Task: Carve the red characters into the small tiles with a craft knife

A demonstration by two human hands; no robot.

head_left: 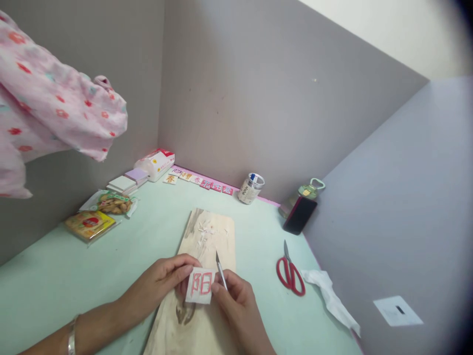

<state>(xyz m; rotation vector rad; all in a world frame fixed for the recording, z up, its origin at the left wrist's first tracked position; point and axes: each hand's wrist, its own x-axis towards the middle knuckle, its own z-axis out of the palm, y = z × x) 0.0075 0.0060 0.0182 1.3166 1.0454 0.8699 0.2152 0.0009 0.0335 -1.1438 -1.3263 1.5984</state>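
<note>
Pale green table point(258, 256) with wooden board point(207, 236), red scissors point(290, 274), 2 snack packets point(99, 214), jar point(251, 188).

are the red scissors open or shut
Shut: the scissors lie flat on the table, blades together in one point, both red loops side by side.

Left hand point(166, 281) pinching white square point(200, 285) with red character, right hand point(236, 296) gripping craft knife point(220, 269), wooden board point(207, 236) beneath, red scissors point(290, 275) at three o'clock
</note>
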